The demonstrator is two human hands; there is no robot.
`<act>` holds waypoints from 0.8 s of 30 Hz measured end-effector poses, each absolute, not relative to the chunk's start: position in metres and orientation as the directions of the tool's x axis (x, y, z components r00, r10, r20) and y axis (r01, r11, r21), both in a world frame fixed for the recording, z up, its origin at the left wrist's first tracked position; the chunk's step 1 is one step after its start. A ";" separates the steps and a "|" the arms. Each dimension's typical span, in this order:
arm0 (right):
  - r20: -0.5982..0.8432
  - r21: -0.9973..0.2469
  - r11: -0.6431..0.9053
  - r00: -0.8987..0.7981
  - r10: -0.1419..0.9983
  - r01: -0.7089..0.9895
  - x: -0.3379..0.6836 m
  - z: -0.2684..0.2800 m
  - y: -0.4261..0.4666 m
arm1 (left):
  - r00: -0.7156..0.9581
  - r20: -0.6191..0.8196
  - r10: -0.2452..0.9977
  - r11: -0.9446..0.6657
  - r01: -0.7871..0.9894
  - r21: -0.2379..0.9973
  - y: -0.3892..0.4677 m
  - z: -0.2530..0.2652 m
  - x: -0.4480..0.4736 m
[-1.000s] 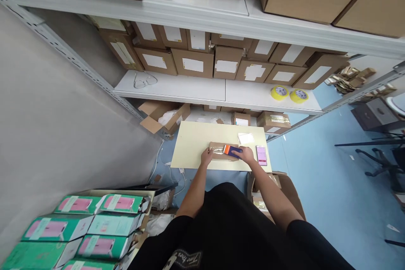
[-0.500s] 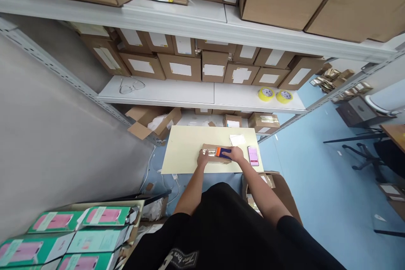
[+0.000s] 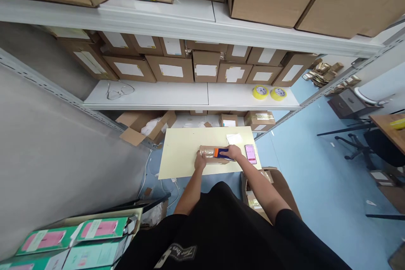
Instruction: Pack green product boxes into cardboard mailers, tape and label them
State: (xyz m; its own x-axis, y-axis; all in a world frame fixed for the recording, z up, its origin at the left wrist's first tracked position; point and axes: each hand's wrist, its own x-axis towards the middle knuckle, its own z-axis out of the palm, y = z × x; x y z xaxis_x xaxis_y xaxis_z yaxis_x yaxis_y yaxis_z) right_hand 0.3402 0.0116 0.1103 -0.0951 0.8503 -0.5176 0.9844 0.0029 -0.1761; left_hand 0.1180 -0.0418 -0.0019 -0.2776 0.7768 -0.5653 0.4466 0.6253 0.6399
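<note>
A small cardboard box (image 3: 213,160) lies on the pale yellow tabletop (image 3: 177,147), with a shiny strip of clear tape along its upper face. My left hand (image 3: 200,161) is closed on the box's left end. In my right hand (image 3: 233,152) is a blue and orange tape dispenser (image 3: 221,153), its orange end pointing left and resting against the top of the box. The fingers of that hand are wrapped round the blue part. A phone (image 3: 250,154) with a pink screen lies right of my right hand, and white paper (image 3: 234,139) lies just beyond it.
Beyond the table rises a shelf (image 3: 171,95) with labelled cardboard boxes (image 3: 171,69), two yellow tape rolls (image 3: 260,92) and glasses (image 3: 120,90). An open carton (image 3: 134,135) stands back left. Another carton (image 3: 281,185) sits below the table's right side. Green and pink boxes (image 3: 99,228) are lower left.
The view has turned slightly, so the scene sits further left. Both hands keep their hold, and the tape dispenser has shifted slightly right along the box.
</note>
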 end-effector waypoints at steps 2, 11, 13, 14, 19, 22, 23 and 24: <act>-0.530 -0.187 -0.006 -0.096 0.843 0.982 0.351 0.110 0.014 | -0.273 -0.573 0.773 0.629 0.451 0.634 -0.040 -0.001 0.118; -0.454 -0.133 -0.112 0.040 0.890 0.985 0.465 0.123 -0.007 | -0.249 -0.600 0.760 0.636 0.472 0.610 -0.033 -0.002 0.112; -0.458 -0.113 -0.136 0.070 0.886 0.984 0.478 0.126 -0.014 | -0.240 -0.597 0.765 0.628 0.480 0.613 -0.032 -0.004 0.110; -0.460 -0.108 -0.146 0.081 0.884 0.983 0.479 0.127 -0.017 | -0.235 -0.595 0.769 0.623 0.482 0.615 -0.031 -0.005 0.109; -0.464 -0.097 -0.213 0.145 0.874 0.972 0.448 0.129 -0.021 | -0.198 -0.580 0.790 0.594 0.482 0.645 -0.026 -0.010 0.085; -0.437 -0.129 -0.190 0.116 0.892 0.973 0.410 0.134 -0.017 | -0.177 -0.565 0.806 0.574 0.471 0.670 -0.025 -0.011 0.055; -0.423 -0.143 -0.169 0.094 0.901 0.975 0.395 0.137 -0.016 | -0.180 -0.562 0.807 0.573 0.468 0.673 -0.026 -0.011 0.043; -0.411 -0.159 -0.146 0.069 0.909 0.976 0.378 0.139 -0.014 | -0.193 -0.557 0.808 0.575 0.469 0.670 -0.027 -0.011 0.031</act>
